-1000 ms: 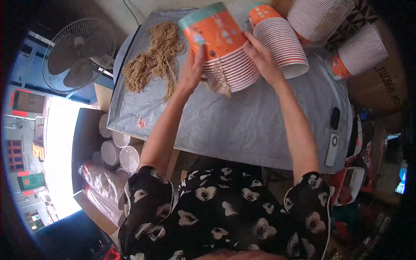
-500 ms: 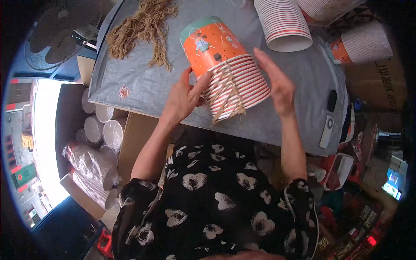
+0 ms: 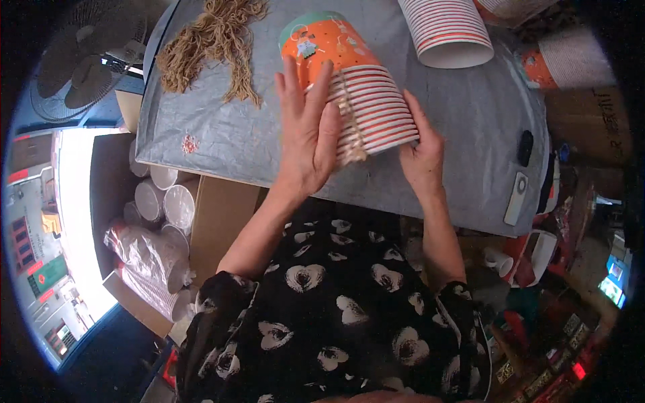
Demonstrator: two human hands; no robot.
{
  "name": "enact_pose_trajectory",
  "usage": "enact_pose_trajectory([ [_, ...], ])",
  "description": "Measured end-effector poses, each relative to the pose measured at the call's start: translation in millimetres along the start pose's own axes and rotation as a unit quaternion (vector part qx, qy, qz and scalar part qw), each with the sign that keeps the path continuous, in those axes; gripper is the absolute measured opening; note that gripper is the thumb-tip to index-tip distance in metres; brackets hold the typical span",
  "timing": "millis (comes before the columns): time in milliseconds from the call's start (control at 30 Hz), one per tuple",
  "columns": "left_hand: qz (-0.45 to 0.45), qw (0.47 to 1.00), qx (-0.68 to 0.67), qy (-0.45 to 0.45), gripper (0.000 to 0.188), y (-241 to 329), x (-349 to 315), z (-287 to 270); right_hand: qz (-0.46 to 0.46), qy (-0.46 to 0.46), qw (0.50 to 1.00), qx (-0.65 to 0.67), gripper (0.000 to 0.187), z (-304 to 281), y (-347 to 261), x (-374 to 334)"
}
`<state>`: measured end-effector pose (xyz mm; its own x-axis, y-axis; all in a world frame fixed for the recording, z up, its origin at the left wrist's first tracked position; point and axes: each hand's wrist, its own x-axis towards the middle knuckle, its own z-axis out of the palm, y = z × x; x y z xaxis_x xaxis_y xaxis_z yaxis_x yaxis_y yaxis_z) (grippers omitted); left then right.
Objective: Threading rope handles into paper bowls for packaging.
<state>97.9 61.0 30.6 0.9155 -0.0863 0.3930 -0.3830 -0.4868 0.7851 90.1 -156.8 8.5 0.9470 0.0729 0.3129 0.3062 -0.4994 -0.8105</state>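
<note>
A nested stack of paper tubs (image 3: 379, 104) tilts over the table, its orange printed wall with a green base pointing away from me and its striped rims toward me. Strands of tan twine (image 3: 351, 124) run across the rims on the left side. My left hand (image 3: 306, 138) lies along that side, fingers stretched out and spread, partly covering the twine. On the right, my right hand (image 3: 424, 158) grips the stack's lower rim, the thumb side showing and the other fingers hidden behind or beneath it.
A loose bundle of tan twine (image 3: 211, 47) lies on the grey-covered table (image 3: 228, 144). Another tub stack (image 3: 450, 37) stands at the far right. A white remote (image 3: 516, 198) and a black object (image 3: 525, 148) lie near the right edge. Bagged tubs (image 3: 148, 248) fill a carton at left; a fan (image 3: 87, 60) stands behind.
My right hand, apart from the stack before, now grips its right side. My left hand has loosened from its grip and its fingers are spread flat along the stack.
</note>
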Motion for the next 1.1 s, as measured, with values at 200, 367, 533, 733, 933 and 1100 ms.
enact_pose_trajectory([
  [200,-0.007,1.000,-0.027,-0.006,0.049,-6.8,-6.4,5.2,0.067,0.015,0.997,0.023,0.055,6.8,7.3,-5.8],
  [367,-0.011,0.998,-0.063,0.006,0.050,-12.0,-11.7,12.1,0.084,0.027,0.994,0.061,0.056,10.5,15.4,-11.2],
  [533,-0.018,0.995,-0.102,0.017,0.046,-20.1,-16.9,16.7,0.069,0.028,0.995,0.062,0.056,11.4,17.5,-11.9],
  [733,-0.024,0.990,-0.136,0.032,0.045,-21.2,-20.8,18.3,0.043,0.038,0.997,0.051,0.057,13.8,20.7,-11.2],
  [933,-0.010,0.988,-0.145,0.043,0.045,-24.6,-22.3,21.2,0.045,0.049,0.997,0.046,0.058,17.4,19.3,-11.4],
  [1100,-0.009,0.988,-0.147,0.048,0.045,-25.3,-24.5,22.8,0.050,0.051,0.996,0.054,0.056,17.3,16.7,-11.4],
])
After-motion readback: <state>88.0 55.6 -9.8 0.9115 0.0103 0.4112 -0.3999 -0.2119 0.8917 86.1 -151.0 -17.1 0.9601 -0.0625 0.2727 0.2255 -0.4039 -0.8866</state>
